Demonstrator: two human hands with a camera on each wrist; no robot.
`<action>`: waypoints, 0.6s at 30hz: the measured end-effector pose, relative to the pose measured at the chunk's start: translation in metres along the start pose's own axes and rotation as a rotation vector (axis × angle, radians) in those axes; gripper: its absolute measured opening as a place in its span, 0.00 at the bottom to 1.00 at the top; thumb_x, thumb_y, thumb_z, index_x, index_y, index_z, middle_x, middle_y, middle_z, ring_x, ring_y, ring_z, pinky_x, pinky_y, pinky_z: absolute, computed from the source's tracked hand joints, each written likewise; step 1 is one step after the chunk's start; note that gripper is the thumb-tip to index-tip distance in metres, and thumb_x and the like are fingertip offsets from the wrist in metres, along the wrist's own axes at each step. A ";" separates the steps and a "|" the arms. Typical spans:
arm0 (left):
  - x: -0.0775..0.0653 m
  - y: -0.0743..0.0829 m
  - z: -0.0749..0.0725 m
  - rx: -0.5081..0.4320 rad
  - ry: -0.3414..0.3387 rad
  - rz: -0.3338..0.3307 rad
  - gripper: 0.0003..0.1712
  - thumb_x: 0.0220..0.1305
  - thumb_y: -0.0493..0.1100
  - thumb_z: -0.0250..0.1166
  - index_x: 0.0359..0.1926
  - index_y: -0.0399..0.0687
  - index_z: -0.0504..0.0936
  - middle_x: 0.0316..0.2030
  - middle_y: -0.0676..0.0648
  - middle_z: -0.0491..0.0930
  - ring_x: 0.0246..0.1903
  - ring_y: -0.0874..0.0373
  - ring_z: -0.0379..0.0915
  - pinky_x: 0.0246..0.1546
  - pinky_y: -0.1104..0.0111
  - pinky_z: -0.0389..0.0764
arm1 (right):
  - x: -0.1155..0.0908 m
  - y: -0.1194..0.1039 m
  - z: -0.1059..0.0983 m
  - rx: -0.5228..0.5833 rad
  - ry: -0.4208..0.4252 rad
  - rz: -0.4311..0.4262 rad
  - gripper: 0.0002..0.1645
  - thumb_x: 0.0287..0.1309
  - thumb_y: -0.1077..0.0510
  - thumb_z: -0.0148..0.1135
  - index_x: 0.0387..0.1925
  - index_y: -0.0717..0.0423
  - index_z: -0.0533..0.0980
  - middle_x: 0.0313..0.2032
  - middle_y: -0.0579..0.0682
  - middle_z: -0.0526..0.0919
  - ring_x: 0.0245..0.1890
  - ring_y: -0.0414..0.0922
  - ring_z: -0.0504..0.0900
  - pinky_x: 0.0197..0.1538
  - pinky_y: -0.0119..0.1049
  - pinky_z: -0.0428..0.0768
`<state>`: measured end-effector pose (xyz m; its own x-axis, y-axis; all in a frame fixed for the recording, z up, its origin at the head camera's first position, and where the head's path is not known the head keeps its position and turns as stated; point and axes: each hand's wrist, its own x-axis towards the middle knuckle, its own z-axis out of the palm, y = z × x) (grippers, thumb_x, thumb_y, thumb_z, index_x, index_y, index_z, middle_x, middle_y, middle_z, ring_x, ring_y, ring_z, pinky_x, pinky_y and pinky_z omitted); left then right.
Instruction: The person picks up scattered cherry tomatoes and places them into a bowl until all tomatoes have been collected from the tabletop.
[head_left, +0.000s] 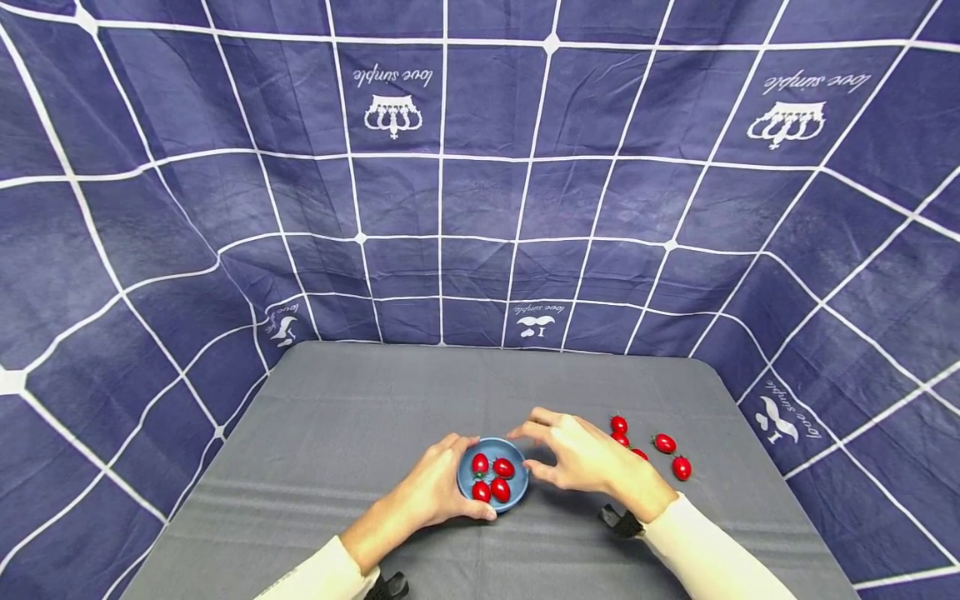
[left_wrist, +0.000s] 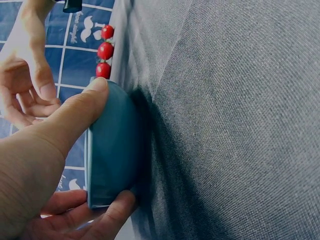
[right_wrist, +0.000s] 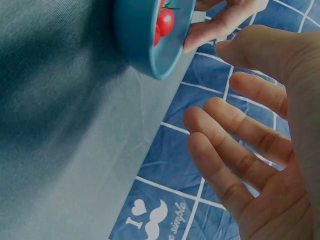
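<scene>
A small blue bowl point(head_left: 520, 490) holds several red cherry tomatoes point(head_left: 504, 468), some with green stems showing. My left hand point(head_left: 438, 485) grips it from the left, thumb at the near side and fingers around the far side; the left wrist view shows the thumb on the rim of the bowl point(left_wrist: 116, 145). Whether its base touches the cloth is hard to tell. Just right of the bowl is my right hand point(head_left: 573, 454), fingers spread and loosely bent. In the right wrist view that hand point(right_wrist: 260, 150) holds nothing, a gap separating it from the bowl point(right_wrist: 135, 37).
More cherry tomatoes point(head_left: 664, 443) lie to the right on the grey cloth-covered table point(head_left: 360, 408), a few partly hidden behind my right hand and wrist. A blue cloth with white grid lines point(head_left: 480, 200) stands around the back and sides.
</scene>
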<state>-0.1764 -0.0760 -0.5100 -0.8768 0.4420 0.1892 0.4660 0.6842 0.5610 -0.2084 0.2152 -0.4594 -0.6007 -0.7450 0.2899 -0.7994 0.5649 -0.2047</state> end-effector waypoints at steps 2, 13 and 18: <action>0.000 0.001 0.000 0.004 0.002 -0.001 0.64 0.39 0.61 1.00 0.72 0.32 0.83 0.56 0.42 0.89 0.54 0.43 0.89 0.63 0.53 0.92 | -0.002 0.003 -0.001 -0.009 0.005 0.011 0.25 0.68 0.53 0.83 0.65 0.44 0.90 0.51 0.44 0.90 0.39 0.41 0.91 0.44 0.30 0.88; -0.003 0.004 0.001 -0.010 0.005 -0.033 0.65 0.40 0.60 0.99 0.74 0.34 0.83 0.58 0.43 0.88 0.56 0.43 0.88 0.64 0.53 0.91 | -0.024 0.020 -0.005 -0.060 0.066 0.055 0.24 0.66 0.54 0.85 0.63 0.42 0.91 0.50 0.38 0.88 0.39 0.36 0.90 0.44 0.31 0.90; -0.003 0.004 0.001 -0.021 0.004 -0.036 0.65 0.40 0.60 0.99 0.74 0.33 0.82 0.58 0.43 0.88 0.57 0.43 0.88 0.66 0.53 0.91 | -0.033 0.030 -0.009 -0.079 0.067 0.108 0.24 0.65 0.54 0.84 0.62 0.41 0.91 0.50 0.36 0.88 0.42 0.37 0.91 0.46 0.38 0.92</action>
<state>-0.1720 -0.0738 -0.5094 -0.8936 0.4146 0.1720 0.4313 0.6872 0.5845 -0.2121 0.2601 -0.4668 -0.6791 -0.6546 0.3321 -0.7250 0.6689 -0.1642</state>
